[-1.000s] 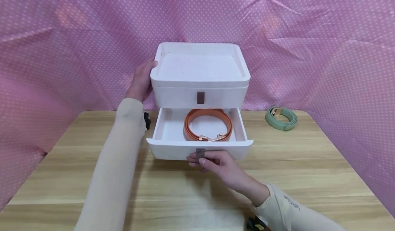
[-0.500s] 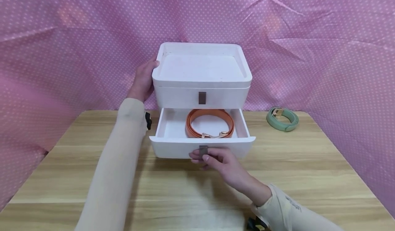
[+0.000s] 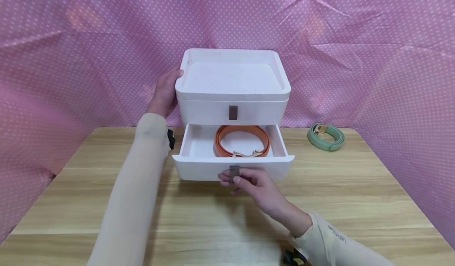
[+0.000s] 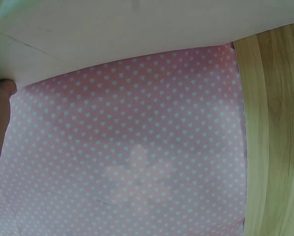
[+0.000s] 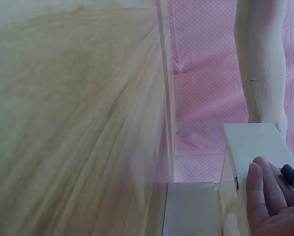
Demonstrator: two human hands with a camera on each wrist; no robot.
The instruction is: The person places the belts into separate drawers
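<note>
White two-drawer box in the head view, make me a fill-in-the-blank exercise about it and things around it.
The right hand pinches the dark brown tab on the ____ drawer of the white two-drawer box.
Of the coiled orange belt and the coiled green belt, only the ____ one lies inside the open drawer.
In the head view, the green belt lies to the ____ of the box.
Seen there too, the left hand touches the box's ____ side.

Missing words: lower; orange; right; left.

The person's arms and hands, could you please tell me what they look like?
The left sleeve and right sleeve are long, close-fitting and cream. Dark lettering on the right one is too blurred to read. A small black device shows at each wrist. The left hand and right hand are gloveless.
</note>
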